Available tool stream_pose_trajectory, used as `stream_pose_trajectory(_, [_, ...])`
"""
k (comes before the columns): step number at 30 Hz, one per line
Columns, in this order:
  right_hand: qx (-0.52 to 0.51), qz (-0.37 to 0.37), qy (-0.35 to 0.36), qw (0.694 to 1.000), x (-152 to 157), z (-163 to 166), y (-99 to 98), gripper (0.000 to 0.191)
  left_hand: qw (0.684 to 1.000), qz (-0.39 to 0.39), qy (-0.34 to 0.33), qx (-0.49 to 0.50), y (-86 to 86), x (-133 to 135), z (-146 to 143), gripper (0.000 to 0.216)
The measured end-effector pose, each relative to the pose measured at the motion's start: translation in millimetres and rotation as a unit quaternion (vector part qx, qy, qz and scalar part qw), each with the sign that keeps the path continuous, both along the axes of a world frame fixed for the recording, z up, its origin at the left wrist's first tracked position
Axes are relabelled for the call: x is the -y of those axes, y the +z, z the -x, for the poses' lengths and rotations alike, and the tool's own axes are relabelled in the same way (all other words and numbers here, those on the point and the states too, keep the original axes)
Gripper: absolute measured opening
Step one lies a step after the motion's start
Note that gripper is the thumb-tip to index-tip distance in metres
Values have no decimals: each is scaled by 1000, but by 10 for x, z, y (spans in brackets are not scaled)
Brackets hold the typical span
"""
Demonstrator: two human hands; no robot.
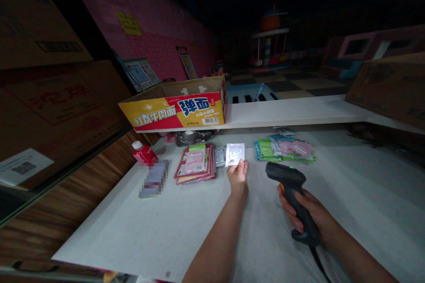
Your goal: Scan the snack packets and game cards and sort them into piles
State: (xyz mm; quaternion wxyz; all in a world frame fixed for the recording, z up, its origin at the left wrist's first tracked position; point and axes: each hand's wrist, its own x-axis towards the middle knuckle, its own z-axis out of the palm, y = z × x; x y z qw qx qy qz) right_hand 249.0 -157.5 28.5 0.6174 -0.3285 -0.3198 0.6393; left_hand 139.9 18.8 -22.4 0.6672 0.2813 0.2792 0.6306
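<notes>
My left hand (pixel 237 177) pinches a small white packet (pixel 235 154) by its lower edge and holds it up just above the white counter (pixel 186 225). My right hand (pixel 307 219) grips the handle of a black barcode scanner (pixel 288 181), whose head points toward the packet and shows a small green light. To the left of the packet lies a stack of red and pink packets (pixel 195 163), with a small grey packet (pixel 219 156) beside it. A pile of green, blue and pink packets (pixel 285 148) lies behind the scanner.
A yellow and red noodle carton (pixel 175 108) stands on the raised white shelf (pixel 299 110). A red bottle with a white cap (pixel 143 154) and a blurred flat object (pixel 154 179) sit at the counter's left. Brown cardboard boxes stand at far left (pixel 49 97) and right (pixel 392 88).
</notes>
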Motion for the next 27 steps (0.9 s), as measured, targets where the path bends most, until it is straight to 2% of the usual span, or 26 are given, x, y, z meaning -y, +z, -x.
stream_pose_trajectory(6, [14,3,-13,1000,14,69,34,42,1000,29,-1,1,31,-15,-2,37])
stream_pose_trajectory(10, [14,8,-32,999,-8,40,31,42,1000,18,-10,9,35,-5,14,39])
stream_pose_trajectory(18, [1,31,-140,990,-112,-236,-51,39,999,-5,-32,-5,74,18,25,48])
stream_pose_trajectory(21, [5,33,-170,985,-129,-330,-85,40,997,-29,-49,-44,97,48,20,41])
stream_pose_trajectory(27, [5,47,-210,977,-99,-395,-106,40,982,-70,-33,-171,183,71,95,31])
